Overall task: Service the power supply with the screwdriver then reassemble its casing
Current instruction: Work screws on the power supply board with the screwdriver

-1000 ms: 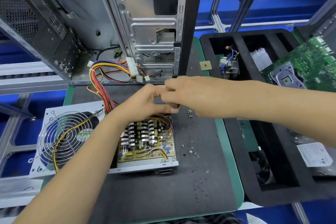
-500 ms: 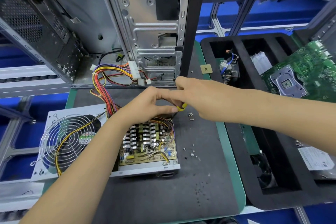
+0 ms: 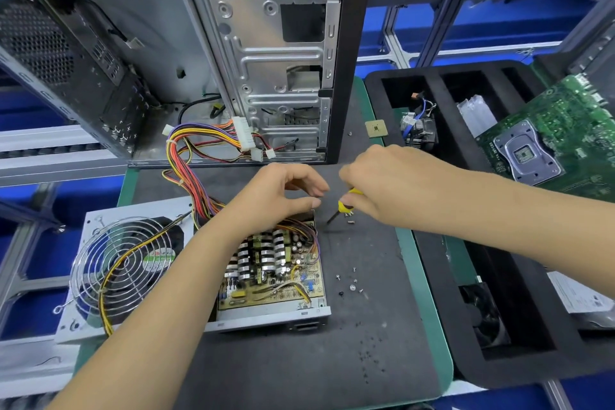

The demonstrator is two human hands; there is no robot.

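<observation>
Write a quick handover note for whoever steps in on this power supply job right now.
Right hand grips the screwdriver, tip down at the mat beside the power supply.
Left hand hovers over the supply's back corner, fingers curled, apparently holding nothing.
Done: casing open, board exposed; fan cover lies to the left, loose screws on the mat to the right.
Left: finish servicing, refit the cover, drive the screws.
</observation>
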